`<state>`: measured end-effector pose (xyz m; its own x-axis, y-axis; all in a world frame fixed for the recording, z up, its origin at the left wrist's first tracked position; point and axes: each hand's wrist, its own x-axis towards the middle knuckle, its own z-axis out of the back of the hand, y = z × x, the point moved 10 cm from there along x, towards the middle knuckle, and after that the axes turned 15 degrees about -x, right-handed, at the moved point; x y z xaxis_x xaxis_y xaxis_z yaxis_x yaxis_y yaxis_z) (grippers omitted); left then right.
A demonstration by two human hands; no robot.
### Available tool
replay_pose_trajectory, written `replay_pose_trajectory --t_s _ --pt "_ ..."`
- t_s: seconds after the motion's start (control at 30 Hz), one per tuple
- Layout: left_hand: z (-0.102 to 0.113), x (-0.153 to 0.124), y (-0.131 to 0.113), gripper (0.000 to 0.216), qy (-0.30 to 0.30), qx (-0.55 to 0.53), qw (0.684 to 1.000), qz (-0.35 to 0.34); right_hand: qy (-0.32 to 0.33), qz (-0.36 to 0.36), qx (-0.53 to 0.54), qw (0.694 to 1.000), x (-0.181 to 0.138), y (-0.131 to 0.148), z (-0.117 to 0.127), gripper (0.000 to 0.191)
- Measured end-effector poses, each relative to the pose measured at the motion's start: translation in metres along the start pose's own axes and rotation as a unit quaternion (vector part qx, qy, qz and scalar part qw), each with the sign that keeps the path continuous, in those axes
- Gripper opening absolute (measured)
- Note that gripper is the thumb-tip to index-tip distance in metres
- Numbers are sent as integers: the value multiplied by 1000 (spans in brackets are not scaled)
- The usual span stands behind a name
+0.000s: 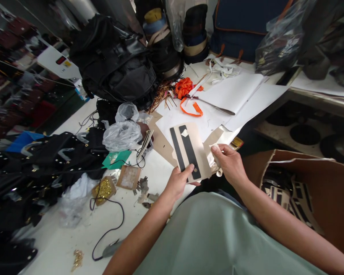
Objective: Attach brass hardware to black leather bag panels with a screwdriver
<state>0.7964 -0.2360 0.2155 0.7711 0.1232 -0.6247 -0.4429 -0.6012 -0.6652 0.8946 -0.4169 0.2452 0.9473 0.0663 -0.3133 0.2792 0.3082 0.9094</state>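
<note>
My left hand (178,182) grips the lower edge of a flat beige panel (201,147), its thumb on top. Two dark strips run along the panel, and a small pale patch (185,133) sticks up on one of them. To the right, my right hand (231,162) is closed in a pinch on a thin whitish piece, perhaps paper backing; its exact kind is hard to make out. Below those fingers hangs a small curled white bit (219,172). The panel is held tilted above the table's front edge.
An open cardboard box (329,172) with similar striped panels stands at right. Orange ribbon (186,89), scissors (218,107) and white sheets (232,89) lie behind. Leftward are plastic bags (122,135), gold-coloured hardware (103,190), a corded tool (111,249) and black bags (117,65).
</note>
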Motion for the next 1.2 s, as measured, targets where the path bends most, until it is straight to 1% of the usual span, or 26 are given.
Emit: replay_pose_trajectory --t_s 0.03,0.1,0.17,0.2,0.3,0.37,0.47,0.57,0.67,0.77,0.87,0.97,1.1,1.2 --pt "1 1 -7 50 -14 0 1000 -20 13 12 -18 1000 -4 1 -2 49" --pt "0 3 -19 51 -26 -2 999 -47 84 25 -38 995 -14 -1 -19 52" --pt "-5 3 -26 51 -21 12 997 -68 154 26 -35 987 -26 -5 -39 53" --pt "-7 2 -30 50 -16 29 996 -83 169 27 -33 985 -29 -7 -46 53" --pt "-18 -2 -37 49 7 94 987 -129 166 31 -51 984 -31 -11 -54 53" --pt "-25 -4 -36 50 28 122 982 -141 155 26 -70 985 -28 -15 -53 54" --pt "-29 -4 -32 47 45 134 980 -143 148 18 -85 985 -25 -18 -50 55" --pt "-29 -3 -32 41 49 131 978 -154 169 21 -94 981 -25 -15 -51 56" --pt "-27 -1 -36 38 33 134 976 -170 206 35 -98 973 -28 -7 -52 56" --pt "-23 3 -36 38 10 102 980 -170 218 60 -111 968 -30 3 -51 54" --pt "-20 5 -35 37 -20 52 983 -174 206 93 -130 966 -32 13 -49 51" --pt "-17 7 -32 39 -50 19 983 -178 193 112 -141 965 -33 15 -48 49" --pt "-19 10 -24 39 -79 24 979 -185 171 129 -153 965 -29 11 -46 47" --pt "-17 23 -17 37 -90 35 978 -187 155 140 -172 963 -34 13 -42 46"
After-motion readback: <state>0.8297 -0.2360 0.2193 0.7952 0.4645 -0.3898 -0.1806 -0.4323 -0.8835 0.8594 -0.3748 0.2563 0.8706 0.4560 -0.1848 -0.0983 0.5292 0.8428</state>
